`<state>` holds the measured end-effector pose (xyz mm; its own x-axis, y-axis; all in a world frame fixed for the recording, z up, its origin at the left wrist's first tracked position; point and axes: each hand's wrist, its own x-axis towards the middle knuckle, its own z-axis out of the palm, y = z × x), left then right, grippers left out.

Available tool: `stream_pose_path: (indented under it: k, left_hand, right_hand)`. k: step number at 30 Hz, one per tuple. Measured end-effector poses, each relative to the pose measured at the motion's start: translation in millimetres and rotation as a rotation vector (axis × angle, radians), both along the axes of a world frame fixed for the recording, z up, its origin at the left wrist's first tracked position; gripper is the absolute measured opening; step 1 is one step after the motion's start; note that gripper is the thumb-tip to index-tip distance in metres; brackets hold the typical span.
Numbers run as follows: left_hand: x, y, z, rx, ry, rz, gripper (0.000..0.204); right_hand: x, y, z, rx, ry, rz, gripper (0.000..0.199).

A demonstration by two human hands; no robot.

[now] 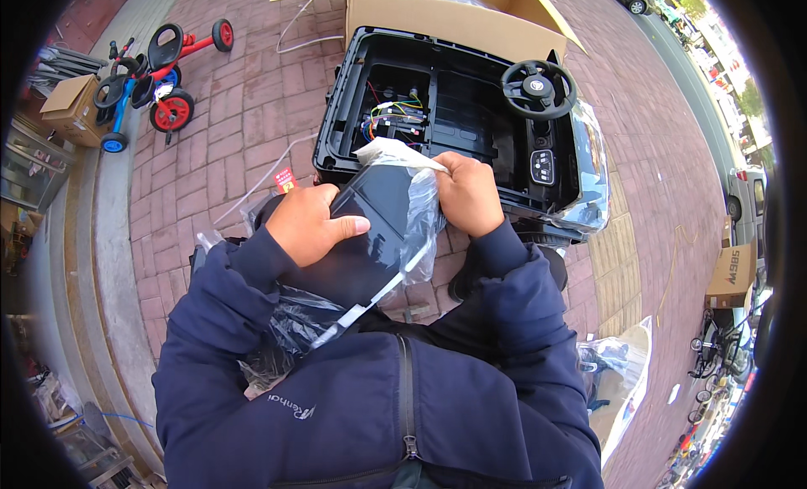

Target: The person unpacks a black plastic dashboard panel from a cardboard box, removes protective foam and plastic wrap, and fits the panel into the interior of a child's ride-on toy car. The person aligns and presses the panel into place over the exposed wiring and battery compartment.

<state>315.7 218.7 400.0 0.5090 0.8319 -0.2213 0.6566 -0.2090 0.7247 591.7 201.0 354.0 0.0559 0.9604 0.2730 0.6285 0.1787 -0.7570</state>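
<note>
A glossy black plastic panel (374, 212) rests over my lap, partly inside clear plastic wrap (423, 207) with white foam along its edge. My left hand (311, 224) grips the panel's left side, thumb lying on its face. At the panel's upper right corner, my right hand (469, 193) pinches the wrap and white foam sheet (395, 153). Just beyond stands a black ride-on toy car body (471, 102) with a steering wheel (538, 87) and colored wires (393, 115) showing in its open left part. Its right end is covered in clear film.
An open cardboard box (454, 23) stands behind the car body. Red and blue tricycles (160, 86) and a smaller box (76, 111) are at the far left, beside a step. A clear bag of parts (614, 371) lies at my right on the brick paving (656, 237).
</note>
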Motion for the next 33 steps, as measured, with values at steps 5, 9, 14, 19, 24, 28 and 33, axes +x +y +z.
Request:
stream_pose_path:
  k: [5,9,14,19,24,28,33]
  left_hand:
    - [0,-12,-7,0.195,0.097,-0.056,0.055]
    - [-7,-21,-7,0.111,0.072,-0.084,0.052]
    - [-2,-37,5,0.164,0.051,-0.124,0.046]
    - [-1,-44,25,0.159,0.150,-0.200,0.048]
    - [6,-54,20,0.184,-0.046,-0.189,0.054]
    - [5,-60,12,0.297,-0.154,-0.074,0.067]
    - [-7,-54,19,0.438,-0.053,-0.039,0.073]
  right_hand:
    - [7,2,-11,-0.020,-0.137,0.038,0.011]
    - [-2,-14,-1,-0.137,0.032,0.150,0.025]
    - [-11,-30,31,0.230,0.050,0.352,0.043]
    - [-24,-42,60,0.233,-0.075,0.313,0.032]
    - [-48,-60,66,0.190,-0.038,0.376,0.012]
    - [-44,-50,54,0.075,0.129,0.045,0.008]
    - [-16,-27,29,-0.257,0.337,0.312,0.032]
